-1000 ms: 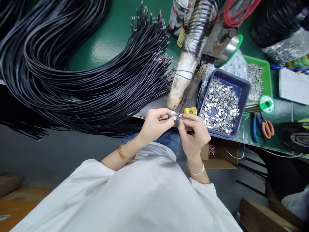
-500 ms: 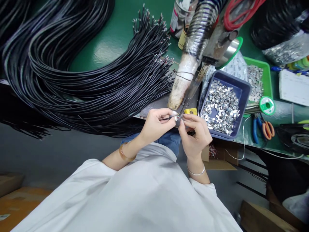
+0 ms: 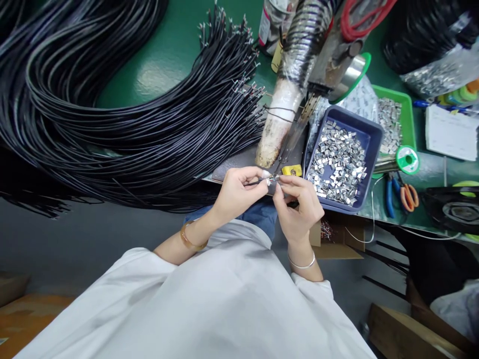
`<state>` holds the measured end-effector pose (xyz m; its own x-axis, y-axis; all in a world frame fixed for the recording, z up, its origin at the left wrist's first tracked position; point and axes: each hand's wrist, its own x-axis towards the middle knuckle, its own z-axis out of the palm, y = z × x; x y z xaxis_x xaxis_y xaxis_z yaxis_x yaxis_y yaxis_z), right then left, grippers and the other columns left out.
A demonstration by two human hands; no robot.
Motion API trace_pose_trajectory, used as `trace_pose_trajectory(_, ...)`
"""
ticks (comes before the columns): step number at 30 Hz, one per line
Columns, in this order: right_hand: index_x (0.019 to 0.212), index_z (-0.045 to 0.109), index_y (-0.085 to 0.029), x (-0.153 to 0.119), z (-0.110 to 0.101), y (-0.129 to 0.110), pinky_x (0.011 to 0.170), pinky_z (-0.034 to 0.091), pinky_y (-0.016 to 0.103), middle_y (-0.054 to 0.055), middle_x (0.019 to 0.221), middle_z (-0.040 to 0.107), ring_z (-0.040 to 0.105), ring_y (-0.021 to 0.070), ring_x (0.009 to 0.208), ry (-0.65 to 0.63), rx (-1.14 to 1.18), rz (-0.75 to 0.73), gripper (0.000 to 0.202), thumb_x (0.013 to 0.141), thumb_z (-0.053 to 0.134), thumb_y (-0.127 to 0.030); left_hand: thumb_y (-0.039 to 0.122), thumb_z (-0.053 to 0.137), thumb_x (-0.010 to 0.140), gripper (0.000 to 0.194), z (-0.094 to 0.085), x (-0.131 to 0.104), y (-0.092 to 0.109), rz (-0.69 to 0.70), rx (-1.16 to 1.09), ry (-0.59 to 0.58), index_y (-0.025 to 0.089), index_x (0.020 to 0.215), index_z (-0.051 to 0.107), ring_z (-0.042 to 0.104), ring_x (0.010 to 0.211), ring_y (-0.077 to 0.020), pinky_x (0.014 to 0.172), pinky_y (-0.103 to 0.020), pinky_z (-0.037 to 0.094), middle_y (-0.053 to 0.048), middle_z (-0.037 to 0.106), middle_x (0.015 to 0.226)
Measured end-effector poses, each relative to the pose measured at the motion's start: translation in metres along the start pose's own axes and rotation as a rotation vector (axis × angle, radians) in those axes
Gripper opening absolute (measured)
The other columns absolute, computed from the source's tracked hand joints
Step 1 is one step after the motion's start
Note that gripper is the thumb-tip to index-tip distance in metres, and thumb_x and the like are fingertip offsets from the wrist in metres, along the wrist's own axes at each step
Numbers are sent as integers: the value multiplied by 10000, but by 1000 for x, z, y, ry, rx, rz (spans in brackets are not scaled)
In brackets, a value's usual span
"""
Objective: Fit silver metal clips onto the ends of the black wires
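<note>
My left hand pinches a thin black cable near its end, at the front edge of the table. Close beside it, the fingertips of my right hand are pressed together at the cable's end, on a tiny part too small to make out. A yellow block sits just beyond my right fingers. Left of my hands lies a large bundle of black cables with stripped ends. Small metal pieces fill a blue tray to the right.
A wrapped duct and a metal fixture with a solder spool stand just beyond my hands. Behind the blue tray is a green tray. Orange-and-blue-handled pliers, a white pad and a black fan-like device lie farther right.
The whole view has shifted slightly, so the table's things appear a little farther left. Both hands keep their pinch at the cable end, with almost no movement between them.
</note>
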<state>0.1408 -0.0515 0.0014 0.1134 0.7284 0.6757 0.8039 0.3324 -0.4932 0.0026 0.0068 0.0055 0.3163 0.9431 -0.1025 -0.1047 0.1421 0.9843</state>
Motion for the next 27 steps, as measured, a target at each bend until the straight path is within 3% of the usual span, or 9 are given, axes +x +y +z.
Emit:
trace_pose_trajectory(7,898,599,-250,-2,0,1,719,611,257,19,1001,770,745,137,850,15,-34,-37,153,857,689,-133,190,688,699,79,0,-1,4,11,-6,-27,117,718,707,251,484,-34,436,-182,178,69,388,519)
trace_pose_trajectory(11,909,603,-238,-3,-1,2,701,595,240,28,990,774,745,134,854,-6,-44,-63,161,856,685,-110,197,685,698,85,0,0,1,-9,-10,-49,114,712,691,263,488,-36,445,-181,193,73,377,523)
trace_pose_trajectory(15,943,617,-222,0,-4,0,672,571,202,12,956,768,738,116,849,-43,-12,22,137,878,669,-113,196,688,722,82,0,-3,-1,9,-1,-92,114,723,688,257,486,-38,447,-182,191,74,366,525)
trace_pose_trajectory(22,873,576,-212,6,-8,3,662,581,207,-32,814,686,695,96,722,-133,300,311,82,927,633,-234,176,676,819,65,-9,-12,0,197,66,-132,123,806,710,451,556,-65,521,-188,358,-6,628,693)
trace_pose_trajectory(25,903,593,-216,2,-8,5,655,588,224,-24,826,700,711,109,726,-115,226,240,51,928,634,-234,201,671,842,96,-12,-12,-1,162,-49,-223,123,825,725,476,539,-65,548,-187,412,-9,651,681)
trace_pose_trajectory(27,941,622,-224,-2,-9,5,590,562,216,-30,796,699,689,98,633,0,101,166,28,923,643,-229,229,672,843,119,-12,-11,-2,112,-114,-219,122,836,725,509,559,-72,576,-188,443,-11,654,685)
